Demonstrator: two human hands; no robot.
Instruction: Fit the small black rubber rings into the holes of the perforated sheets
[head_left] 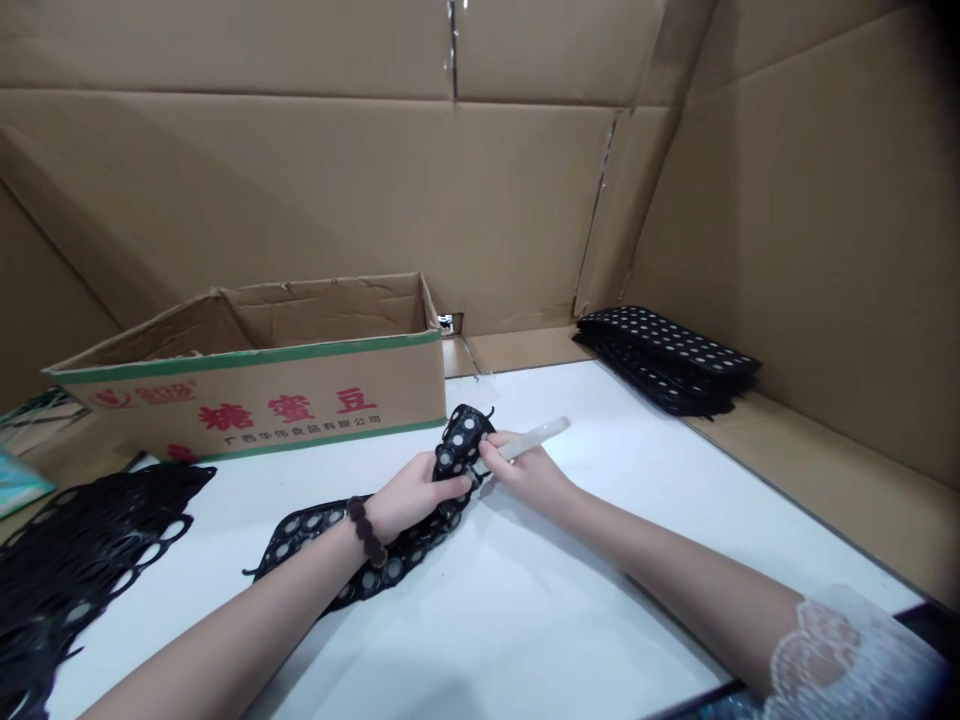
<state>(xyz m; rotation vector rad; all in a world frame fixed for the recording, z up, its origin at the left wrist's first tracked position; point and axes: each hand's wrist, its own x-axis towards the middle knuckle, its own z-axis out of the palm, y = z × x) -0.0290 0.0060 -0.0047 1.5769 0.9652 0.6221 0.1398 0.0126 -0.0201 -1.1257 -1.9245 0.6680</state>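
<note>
My left hand (416, 497), with a dark beaded band at the wrist, is closed on a black strip (394, 570) dotted with rows of pale round holes. The strip lies partly on the white table, and its far end is bent up over my fingers. My right hand (525, 468) grips a slim whitish pen-shaped tool (544, 433). The tool's lower end meets the raised part of the strip near my left thumb; its tip is too small to make out.
An open cardboard box (262, 395) with red lettering stands at the back left. Black perforated pieces are heaped at the left (90, 550). A stack of dotted black sheets (667, 350) lies at the back right. Cardboard walls (337, 190) surround the white table (600, 600).
</note>
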